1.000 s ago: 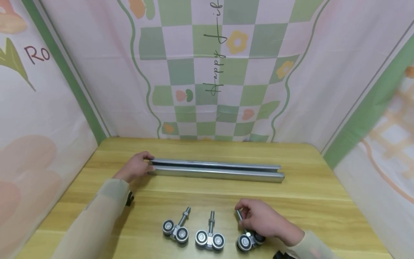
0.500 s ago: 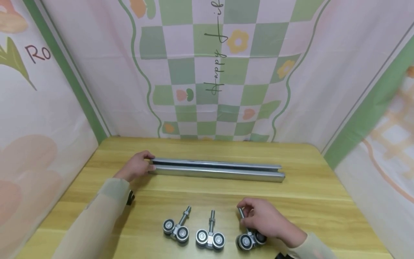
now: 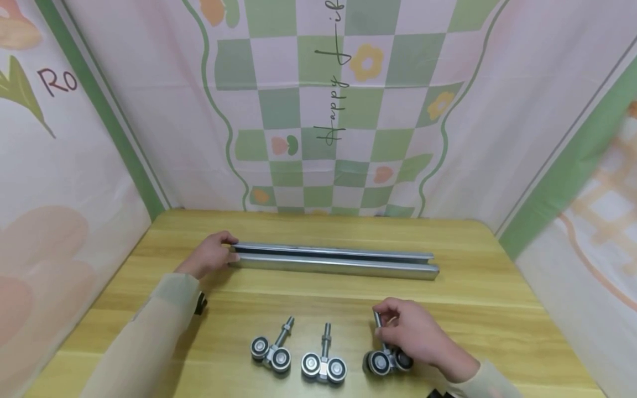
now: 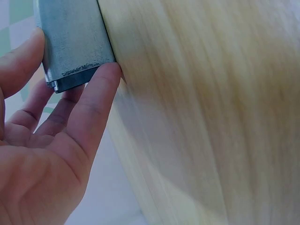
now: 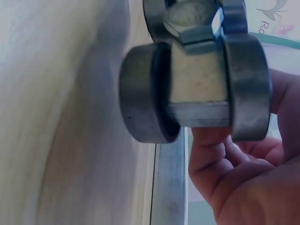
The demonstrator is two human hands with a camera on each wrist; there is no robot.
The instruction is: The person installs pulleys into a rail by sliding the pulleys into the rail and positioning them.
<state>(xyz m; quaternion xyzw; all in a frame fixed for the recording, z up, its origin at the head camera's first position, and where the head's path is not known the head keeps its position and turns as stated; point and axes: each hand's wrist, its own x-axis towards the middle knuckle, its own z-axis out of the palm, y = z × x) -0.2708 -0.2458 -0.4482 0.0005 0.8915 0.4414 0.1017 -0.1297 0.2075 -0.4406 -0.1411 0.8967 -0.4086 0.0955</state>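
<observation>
In the head view, set across the far half of a yellow wood-grain tabletop [image 3: 278,296]: a long, straight, silvery metal channel rail [image 3: 338,267] with a dark slot along its length. Held at the left end by the left hand [image 3: 209,256], clamped there with digits on both long sides. Nearer the person, spaced in a loose row well apart from the rail: a left silvery metal trolley [image 3: 271,356] with round black-and-silver wheels and a threaded stem slanting rightward, then a middle trolley [image 3: 323,369] of the same make, with its stem straighter. Just beyond, on the right: a matching right trolley [image 3: 380,362], pinched by its stem between thumb and fingers of the right hand [image 3: 418,334]. Behind the table: a white fabric backdrop [image 3: 318,110] with green checks, flowers and dark lettering. In the left wrist view, seen close: the rail's flat grey face and dark end edge, caught between thumb and fingertips beside the wood surface. In the right wrist view: smooth metal wheels on either side of a blocky body, with curled fingers behind. Impossible to tell there whether touching the tabletop or slightly raised.
</observation>
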